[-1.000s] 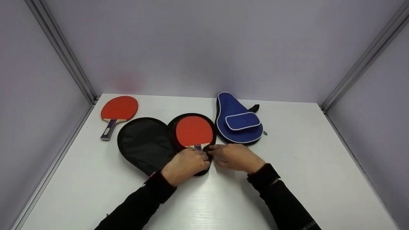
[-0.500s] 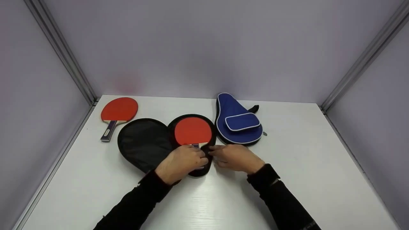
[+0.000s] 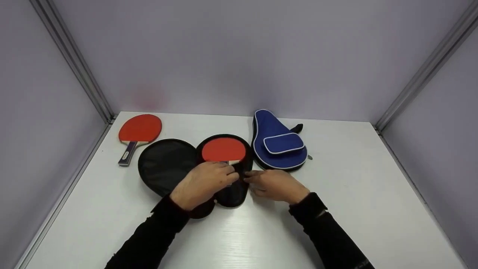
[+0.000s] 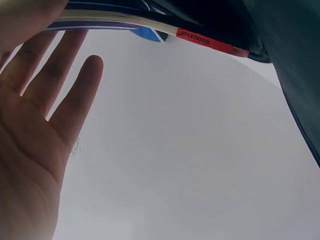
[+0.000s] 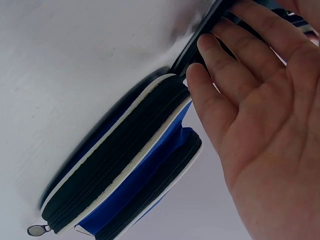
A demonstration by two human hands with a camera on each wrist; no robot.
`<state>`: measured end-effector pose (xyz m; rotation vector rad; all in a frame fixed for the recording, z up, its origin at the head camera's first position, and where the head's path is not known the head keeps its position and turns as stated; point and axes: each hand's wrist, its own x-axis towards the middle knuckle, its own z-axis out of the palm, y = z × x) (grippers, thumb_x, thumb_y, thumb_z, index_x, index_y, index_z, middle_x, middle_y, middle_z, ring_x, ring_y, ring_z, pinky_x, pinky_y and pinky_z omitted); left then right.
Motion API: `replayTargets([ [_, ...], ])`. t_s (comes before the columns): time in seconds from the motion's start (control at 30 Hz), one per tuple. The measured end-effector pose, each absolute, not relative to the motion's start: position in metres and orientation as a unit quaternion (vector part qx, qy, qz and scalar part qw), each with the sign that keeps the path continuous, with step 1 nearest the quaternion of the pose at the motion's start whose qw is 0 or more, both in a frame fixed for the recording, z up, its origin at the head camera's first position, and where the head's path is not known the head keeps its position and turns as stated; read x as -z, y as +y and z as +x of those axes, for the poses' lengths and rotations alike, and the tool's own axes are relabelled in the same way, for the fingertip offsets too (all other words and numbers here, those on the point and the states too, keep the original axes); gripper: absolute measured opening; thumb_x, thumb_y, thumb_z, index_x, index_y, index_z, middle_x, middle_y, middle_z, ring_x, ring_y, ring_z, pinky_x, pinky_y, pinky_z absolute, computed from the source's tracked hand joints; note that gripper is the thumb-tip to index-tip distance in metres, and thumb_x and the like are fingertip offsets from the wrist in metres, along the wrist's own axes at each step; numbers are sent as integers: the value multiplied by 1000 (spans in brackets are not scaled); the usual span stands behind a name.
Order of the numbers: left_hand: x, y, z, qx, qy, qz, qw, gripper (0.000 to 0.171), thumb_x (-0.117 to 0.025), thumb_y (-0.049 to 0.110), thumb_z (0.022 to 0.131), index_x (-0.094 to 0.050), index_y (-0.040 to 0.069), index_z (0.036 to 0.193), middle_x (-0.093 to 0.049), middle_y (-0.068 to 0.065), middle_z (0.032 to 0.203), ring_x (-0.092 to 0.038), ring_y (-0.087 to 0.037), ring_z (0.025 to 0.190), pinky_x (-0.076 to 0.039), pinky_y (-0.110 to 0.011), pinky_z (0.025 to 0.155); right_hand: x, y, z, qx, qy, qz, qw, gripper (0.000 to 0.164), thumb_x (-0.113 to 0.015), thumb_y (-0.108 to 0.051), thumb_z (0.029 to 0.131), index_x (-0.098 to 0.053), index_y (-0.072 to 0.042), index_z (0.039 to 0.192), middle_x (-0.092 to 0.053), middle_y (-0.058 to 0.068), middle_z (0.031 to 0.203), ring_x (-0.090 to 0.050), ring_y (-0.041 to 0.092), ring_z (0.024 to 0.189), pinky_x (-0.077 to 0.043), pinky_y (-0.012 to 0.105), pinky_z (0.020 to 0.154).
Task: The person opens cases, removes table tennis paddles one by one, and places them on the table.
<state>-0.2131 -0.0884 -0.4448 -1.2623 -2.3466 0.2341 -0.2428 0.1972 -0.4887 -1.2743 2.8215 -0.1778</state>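
Observation:
My left hand (image 3: 203,183) grips the handle of a red-faced table tennis bat (image 3: 223,149). The handle end is raised and the blade slants over the right half of an open black bat case (image 3: 233,198). In the left wrist view, the bat's edge shows red tape (image 4: 212,44); the thumb lies over the handle and other fingers (image 4: 77,95) stretch out below. My right hand (image 3: 278,185) holds the right rim of the case, fingertips right at it. The case's other half, the lid (image 3: 166,162), lies spread to the left, partly behind my left hand.
A second red bat (image 3: 141,127) lies at the back left of the white table (image 3: 354,194). A blue bat case (image 3: 270,125) with white piping and a front pocket lies right beside the black case; its zip pull (image 5: 37,230) points right. Pale walls enclose the table.
My left hand has moved up and left with the bat's handle, lifting it from the case so the red face looks shorter. The right hand has stayed at the rim.

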Motion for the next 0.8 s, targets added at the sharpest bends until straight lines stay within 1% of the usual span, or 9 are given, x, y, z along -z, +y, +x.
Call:
replayTargets([
  [0.1,442,-91,-214,-75,-855,-452,241,24,-90,6,98,-75,18,112,-81,4,109,-79,-13,100,-69,-29,84,489,197,-242,61,910,-408,23,40,-73,-15,109,-82,-9,148,-78,5,159,-85,28,129,-73,46,103],
  [0.23,440,-94,-215,-67,-860,-442,244,26,-88,2,99,-73,17,115,-83,2,114,-80,-15,103,-70,-30,87,490,196,-242,51,908,-416,11,40,-74,-15,109,-83,-9,147,-78,6,159,-85,27,130,-73,45,102],
  [0.37,438,-96,-214,-59,-866,-434,242,30,-88,-1,99,-72,15,119,-84,0,122,-82,-17,110,-71,-31,93,491,193,-242,39,903,-427,-8,40,-74,-16,109,-83,-10,147,-78,5,159,-81,24,139,-72,42,106],
  [0.47,436,-97,-211,-54,-872,-424,239,32,-87,-3,100,-72,13,123,-82,-2,127,-83,-19,114,-72,-31,94,492,192,-241,43,900,-433,-16,41,-74,-16,108,-83,-10,147,-79,6,159,-79,23,143,-71,41,107],
  [0.57,434,-98,-210,-50,-878,-411,240,33,-86,-4,101,-71,12,125,-81,-5,128,-83,-20,117,-73,-32,94,493,190,-239,56,902,-428,-10,40,-74,-14,108,-83,-7,146,-80,9,157,-80,25,142,-70,41,109],
  [0.63,433,-98,-210,-49,-881,-404,244,34,-85,-6,100,-71,11,127,-80,-6,131,-83,-21,120,-73,-33,97,493,188,-239,67,907,-417,6,38,-76,-15,109,-83,-5,145,-80,12,156,-81,27,141,-69,43,113],
  [0.7,433,-98,-210,-49,-879,-398,256,34,-85,-8,100,-71,9,126,-80,-7,131,-84,-21,119,-73,-32,96,494,187,-240,78,911,-405,18,37,-78,-15,109,-83,-3,144,-80,14,154,-81,28,140,-68,44,115],
  [0.8,433,-98,-211,-51,-877,-390,275,33,-84,-10,99,-73,8,126,-81,-8,134,-84,-21,116,-73,-32,92,495,186,-240,94,915,-392,31,39,-83,-17,109,-82,-1,144,-81,17,152,-83,29,136,-69,45,113],
])
